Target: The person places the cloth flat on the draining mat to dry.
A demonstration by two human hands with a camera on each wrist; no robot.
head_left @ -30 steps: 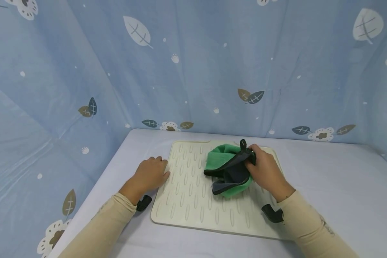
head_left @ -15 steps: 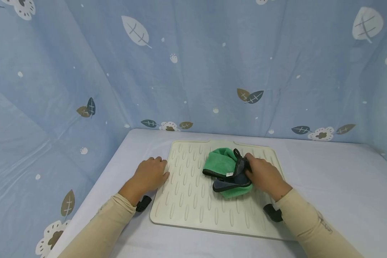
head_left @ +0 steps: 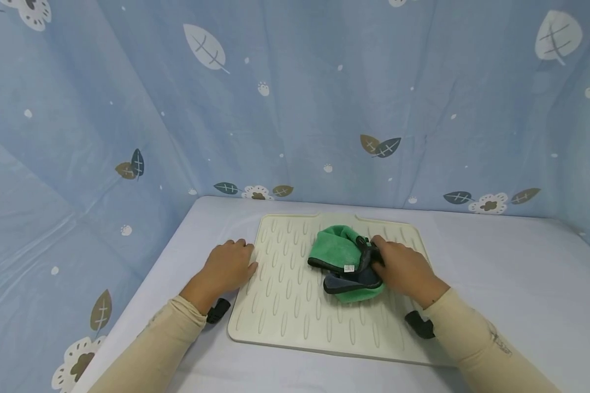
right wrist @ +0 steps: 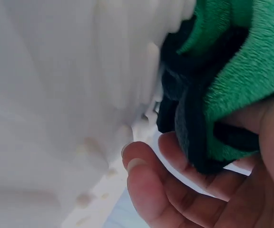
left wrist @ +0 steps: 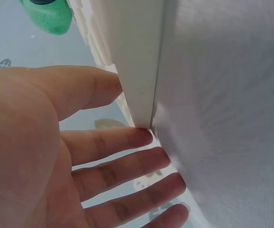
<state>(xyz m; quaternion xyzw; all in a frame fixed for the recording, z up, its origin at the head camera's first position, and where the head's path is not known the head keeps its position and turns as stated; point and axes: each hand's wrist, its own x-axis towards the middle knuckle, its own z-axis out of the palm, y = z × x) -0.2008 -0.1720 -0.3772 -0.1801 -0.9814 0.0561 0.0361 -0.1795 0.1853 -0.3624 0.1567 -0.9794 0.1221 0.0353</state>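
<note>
A green and dark grey towel (head_left: 335,248) with black edging and a small white tag lies bunched on a cream ribbed mat (head_left: 285,316). My right hand (head_left: 404,273) grips its right side near the black hanging loop. In the right wrist view the towel (right wrist: 246,80) is held between thumb and some fingers, and other fingertips stand apart from it. At the mat's left edge rests my left hand (head_left: 227,266). The left wrist view has its thumb and index fingertip touching the mat's side (left wrist: 137,57), the other fingers nearly straight.
The mat lies on a table with a white cloth (head_left: 501,273). Blue curtains (head_left: 295,109) with leaf prints rise behind and to the left. Black wrist pieces (head_left: 218,311) show below both wrists.
My right hand has lowered the towel's gripped side onto the mat, and the hanging loop has tipped down. The tag has come into view. My left hand stays at the mat's edge.
</note>
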